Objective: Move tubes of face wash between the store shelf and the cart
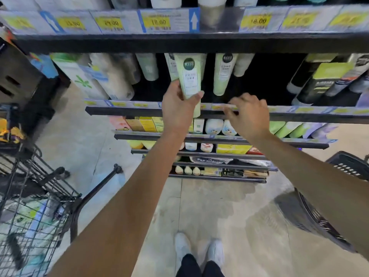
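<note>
My left hand (177, 108) grips a pale green face wash tube (190, 76) with a dark round logo, held upright at the front edge of the store shelf (123, 111). A second matching green tube (222, 74) stands on the shelf just to its right, and another sits partly hidden behind the held one. My right hand (247, 114) hovers at the shelf's front rail, fingers curled and apart, holding nothing. The wire cart (34, 206) stands at the lower left, with blurred items inside.
White tubes and boxes fill the shelf to the left, dark tubes and a yellow-green box to the right. Price tags line the shelf above. Lower shelves hold more products. A dark plastic basket (311, 218) sits on the floor at the right. My feet stand below.
</note>
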